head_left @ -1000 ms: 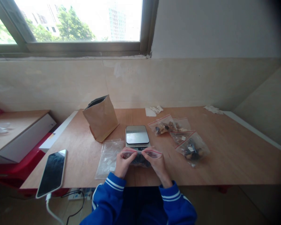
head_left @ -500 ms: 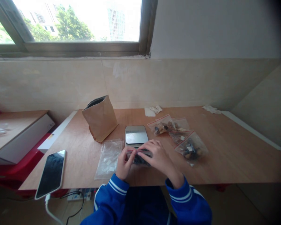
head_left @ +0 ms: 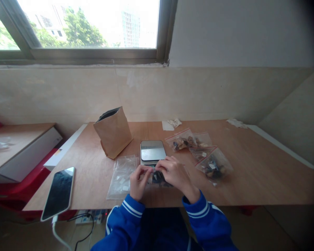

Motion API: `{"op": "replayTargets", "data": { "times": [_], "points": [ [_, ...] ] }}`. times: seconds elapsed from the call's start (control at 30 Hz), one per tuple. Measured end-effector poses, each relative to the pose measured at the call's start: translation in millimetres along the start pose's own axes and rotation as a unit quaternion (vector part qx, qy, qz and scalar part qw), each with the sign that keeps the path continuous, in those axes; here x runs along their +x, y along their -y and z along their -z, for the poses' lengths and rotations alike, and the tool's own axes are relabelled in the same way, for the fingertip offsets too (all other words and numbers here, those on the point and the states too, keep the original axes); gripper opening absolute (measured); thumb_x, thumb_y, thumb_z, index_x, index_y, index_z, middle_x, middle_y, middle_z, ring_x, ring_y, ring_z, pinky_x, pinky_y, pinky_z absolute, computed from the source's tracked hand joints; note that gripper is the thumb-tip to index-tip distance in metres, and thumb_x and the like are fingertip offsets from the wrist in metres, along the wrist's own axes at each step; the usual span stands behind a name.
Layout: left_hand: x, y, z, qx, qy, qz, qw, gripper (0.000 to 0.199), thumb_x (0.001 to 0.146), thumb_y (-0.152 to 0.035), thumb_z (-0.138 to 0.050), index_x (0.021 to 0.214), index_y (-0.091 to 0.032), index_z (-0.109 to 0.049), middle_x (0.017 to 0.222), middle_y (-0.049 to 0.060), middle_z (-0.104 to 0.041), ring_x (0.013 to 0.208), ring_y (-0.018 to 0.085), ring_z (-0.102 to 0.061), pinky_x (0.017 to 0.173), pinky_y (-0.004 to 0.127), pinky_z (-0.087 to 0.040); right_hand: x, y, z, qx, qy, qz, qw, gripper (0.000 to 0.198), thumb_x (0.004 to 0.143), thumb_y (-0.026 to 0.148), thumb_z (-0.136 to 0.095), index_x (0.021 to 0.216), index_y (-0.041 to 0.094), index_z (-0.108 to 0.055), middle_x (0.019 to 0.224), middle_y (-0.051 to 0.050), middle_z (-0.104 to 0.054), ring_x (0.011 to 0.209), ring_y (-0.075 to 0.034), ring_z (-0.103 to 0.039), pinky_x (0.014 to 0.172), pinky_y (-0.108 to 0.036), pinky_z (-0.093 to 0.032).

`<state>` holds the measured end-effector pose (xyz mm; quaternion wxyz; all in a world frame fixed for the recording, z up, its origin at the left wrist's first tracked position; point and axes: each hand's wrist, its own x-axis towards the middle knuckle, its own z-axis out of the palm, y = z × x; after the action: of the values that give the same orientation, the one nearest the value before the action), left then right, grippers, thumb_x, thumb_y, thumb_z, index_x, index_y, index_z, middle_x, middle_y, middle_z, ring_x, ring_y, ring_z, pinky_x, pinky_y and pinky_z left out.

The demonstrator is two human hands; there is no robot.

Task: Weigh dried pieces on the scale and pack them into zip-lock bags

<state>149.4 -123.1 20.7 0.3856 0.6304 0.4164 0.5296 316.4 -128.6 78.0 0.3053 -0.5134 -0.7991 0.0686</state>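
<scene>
Both hands meet over a clear zip bag [head_left: 158,178] with dark pieces inside, close to the table's front edge. My left hand [head_left: 139,179] pinches the left part of its top edge between thumb and fingers. Right beside it, my right hand [head_left: 174,173] grips the same edge and covers much of the bag. Just beyond my fingers sits a digital scale [head_left: 153,150] with a bare metal plate. To the left of my left hand lie flat clear bags [head_left: 122,177] with small white packets or labels.
An open brown paper bag [head_left: 113,132] stands at the back left. Filled zip bags [head_left: 211,165] lie to the right, crumpled tissue [head_left: 174,122] near the wall. A phone [head_left: 59,191] with a white cable lies at the left front edge.
My right hand has drawn its fingers in and shifted slightly left along the bag's top edge. The left hand keeps its pinch. The view has moved a little.
</scene>
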Motion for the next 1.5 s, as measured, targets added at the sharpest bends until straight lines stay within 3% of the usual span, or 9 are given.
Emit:
{"op": "replayTargets", "data": {
  "times": [0.07, 0.17, 0.37, 0.53, 0.7, 1.0, 1.2, 1.37, 1.5],
  "points": [
    [0.5, 1.3, 1.1, 0.005, -0.008, -0.002, 1.0, 0.018, 0.086, -0.034, -0.058, 0.084, -0.017, -0.065, 0.081, 0.003, -0.07, 0.077, 0.016, -0.065, 0.072, 0.026, -0.05, 1.2, 2.8, 4.2, -0.004, 0.007, 0.003, 1.0, 0.007, 0.087, 0.022, -0.06, 0.082, 0.022, -0.066, 0.08, -0.002, -0.067, 0.08, -0.02, -0.056, 0.076, -0.031, -0.036],
    [1.1, 2.6, 3.3, 0.009, -0.002, -0.006, 1.0, 0.018, 0.086, -0.033, -0.058, 0.084, -0.017, -0.065, 0.082, 0.003, -0.07, 0.078, 0.016, -0.065, 0.073, 0.026, -0.05, 3.8, 3.3, 5.4, -0.008, 0.022, 0.014, 1.0, 0.009, 0.087, 0.031, -0.061, 0.088, 0.023, -0.065, 0.084, -0.001, -0.068, 0.083, -0.021, -0.056, 0.078, -0.033, -0.036],
    [-0.6, 0.9, 4.6, 0.004, 0.031, 0.008, 0.999, 0.022, 0.09, -0.033, -0.051, 0.088, -0.017, -0.066, 0.085, 0.004, -0.071, 0.079, 0.017, -0.066, 0.074, 0.026, -0.05, 7.1, -2.5, -8.8, -0.022, 0.027, 0.073, 0.997, 0.018, 0.09, 0.012, -0.052, 0.074, 0.019, -0.058, 0.075, -0.001, -0.064, 0.077, -0.018, -0.055, 0.074, -0.031, -0.035],
    [-0.3, -3.4, 0.8, 0.03, -0.014, 0.013, 0.999, 0.023, 0.09, -0.035, -0.051, 0.083, -0.017, -0.064, 0.078, 0.003, -0.069, 0.074, 0.016, -0.065, 0.068, 0.024, -0.048, 6.1, -1.7, -14.8, -0.033, 0.01, 0.08, 0.996, 0.021, 0.091, 0.009, -0.048, 0.074, 0.019, -0.056, 0.073, -0.002, -0.061, 0.075, -0.019, -0.054, 0.072, -0.031, -0.037],
    [2.8, -8.1, 5.6, 0.017, -0.056, 0.026, 0.998, 0.024, 0.089, -0.037, -0.052, 0.082, -0.018, -0.064, 0.076, 0.001, -0.07, 0.071, 0.015, -0.066, 0.066, 0.023, -0.049, 3.2, -10.8, -8.1, -0.001, 0.023, 0.043, 0.999, 0.014, 0.09, 0.031, -0.057, 0.082, 0.02, -0.061, 0.079, -0.002, -0.064, 0.078, -0.019, -0.058, 0.072, -0.03, -0.04],
    [5.4, -8.4, 11.0, 0.012, -0.049, 0.039, 0.998, 0.024, 0.088, -0.039, -0.053, 0.08, -0.019, -0.064, 0.073, 0.002, -0.072, 0.07, 0.017, -0.068, 0.065, 0.025, -0.05, -0.1, -11.4, -4.9, -0.051, 0.002, 0.048, 0.998, 0.021, 0.088, 0.014, -0.056, 0.069, 0.02, -0.06, 0.067, -0.002, -0.059, 0.068, -0.018, -0.055, 0.064, -0.027, -0.038],
    [10.3, -6.2, 20.0, 0.0, -0.085, 0.046, 0.995, 0.025, 0.087, -0.039, -0.054, 0.08, -0.018, -0.064, 0.073, 0.003, -0.072, 0.07, 0.018, -0.068, 0.067, 0.026, -0.051, -3.2, -28.3, -1.1, -0.016, -0.014, 0.043, 0.999, 0.017, 0.091, 0.023, -0.055, 0.077, 0.022, -0.066, 0.072, -0.002, -0.064, 0.071, -0.017, -0.058, 0.067, -0.027, -0.04],
    [14.0, -8.3, 24.5, 0.014, -0.065, 0.038, 0.997, 0.027, 0.087, -0.04, -0.054, 0.078, -0.018, -0.066, 0.072, 0.004, -0.073, 0.071, 0.018, -0.068, 0.068, 0.027, -0.05, -6.0, -34.1, 6.5, -0.016, -0.041, 0.033, 0.998, 0.025, 0.093, 0.021, -0.05, 0.074, 0.021, -0.067, 0.068, -0.003, -0.064, 0.067, -0.017, -0.058, 0.067, -0.028, -0.041],
    [14.4, -14.2, 21.2, -0.023, -0.081, 0.054, 0.995, 0.027, 0.086, -0.04, -0.055, 0.079, -0.017, -0.067, 0.072, 0.004, -0.072, 0.071, 0.018, -0.068, 0.069, 0.027, -0.05, -9.7, -39.3, 11.8, 0.046, -0.036, 0.007, 0.998, 0.025, 0.093, 0.03, -0.052, 0.077, 0.022, -0.07, 0.074, -0.004, -0.067, 0.07, -0.017, -0.061, 0.069, -0.028, -0.045]
  ]
}}
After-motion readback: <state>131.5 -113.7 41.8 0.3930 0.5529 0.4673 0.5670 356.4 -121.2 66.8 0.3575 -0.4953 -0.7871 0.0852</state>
